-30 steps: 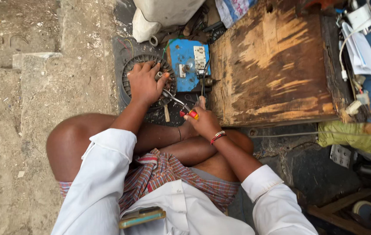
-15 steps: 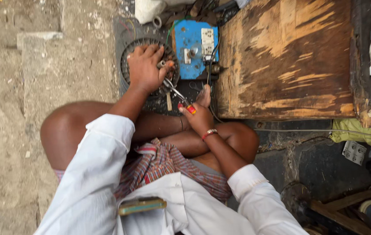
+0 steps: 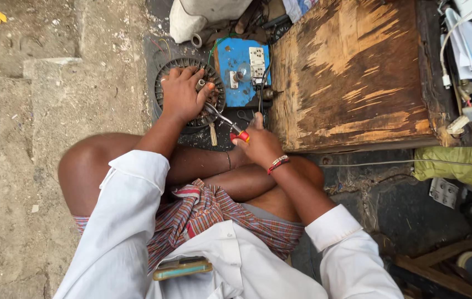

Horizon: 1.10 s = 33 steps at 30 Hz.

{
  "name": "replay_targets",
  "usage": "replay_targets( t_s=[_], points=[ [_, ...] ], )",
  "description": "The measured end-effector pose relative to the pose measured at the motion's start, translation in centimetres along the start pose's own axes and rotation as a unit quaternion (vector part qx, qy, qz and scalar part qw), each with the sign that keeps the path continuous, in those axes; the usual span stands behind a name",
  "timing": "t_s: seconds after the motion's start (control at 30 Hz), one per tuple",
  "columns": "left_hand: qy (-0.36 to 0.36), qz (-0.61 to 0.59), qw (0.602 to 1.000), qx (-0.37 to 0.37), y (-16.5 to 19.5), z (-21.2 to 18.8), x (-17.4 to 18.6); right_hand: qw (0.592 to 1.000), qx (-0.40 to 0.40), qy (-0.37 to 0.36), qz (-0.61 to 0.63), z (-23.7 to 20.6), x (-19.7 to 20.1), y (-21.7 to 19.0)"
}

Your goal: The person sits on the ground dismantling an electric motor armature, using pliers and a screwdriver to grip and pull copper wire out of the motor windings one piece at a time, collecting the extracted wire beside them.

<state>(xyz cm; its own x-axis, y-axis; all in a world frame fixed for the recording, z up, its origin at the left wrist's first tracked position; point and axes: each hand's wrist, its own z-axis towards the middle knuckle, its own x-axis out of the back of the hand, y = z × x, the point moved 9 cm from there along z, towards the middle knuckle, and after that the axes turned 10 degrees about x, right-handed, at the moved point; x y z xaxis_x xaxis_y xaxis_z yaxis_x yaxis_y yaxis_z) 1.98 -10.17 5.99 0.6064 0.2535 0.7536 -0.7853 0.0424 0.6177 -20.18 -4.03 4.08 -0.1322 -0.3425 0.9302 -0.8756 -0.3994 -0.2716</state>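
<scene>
Two bare hands work over a cluttered floor beside a worn wooden desk (image 3: 352, 72), at 2 o'clock from the seated person's knees. A blue switchboard (image 3: 241, 69) lies at 3 o'clock from the round motor stator (image 3: 189, 94), which the left hand (image 3: 183, 94) presses, fingers spread over its windings. The right hand (image 3: 261, 145) grips red-handled pliers (image 3: 227, 123) closed-fisted, tips reaching the stator's rim.

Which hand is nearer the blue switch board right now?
Left. The left hand rests on the round motor winding beside the blue board; the right hand, holding red-handled pliers, sits lower down.
</scene>
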Motion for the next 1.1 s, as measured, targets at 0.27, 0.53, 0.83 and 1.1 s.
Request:
replay_targets(
  t_s=[0.27, 0.53, 0.83, 1.1],
  points=[
    [0.013, -0.004, 1.0, 0.011, 0.3, 0.0, 0.0, 0.995, 0.012, -0.033, -0.089, 1.2, 3.1, -1.0],
    [-0.018, -0.034, 0.999, 0.021, 0.1, 0.1, -0.6, 0.971, -0.015, -0.171, -0.167, 3.3, 5.4, -0.9],
    [-0.037, -0.033, 0.999, -0.007, 0.2, -0.1, -0.5, 0.894, 0.042, -0.293, -0.336, 8.3, 9.7, -4.5],
    [-0.044, -0.044, 0.998, -0.001, 0.4, 0.2, 0.1, 0.901, 0.076, -0.231, -0.359, 9.8, 10.4, -4.9]
  ],
)
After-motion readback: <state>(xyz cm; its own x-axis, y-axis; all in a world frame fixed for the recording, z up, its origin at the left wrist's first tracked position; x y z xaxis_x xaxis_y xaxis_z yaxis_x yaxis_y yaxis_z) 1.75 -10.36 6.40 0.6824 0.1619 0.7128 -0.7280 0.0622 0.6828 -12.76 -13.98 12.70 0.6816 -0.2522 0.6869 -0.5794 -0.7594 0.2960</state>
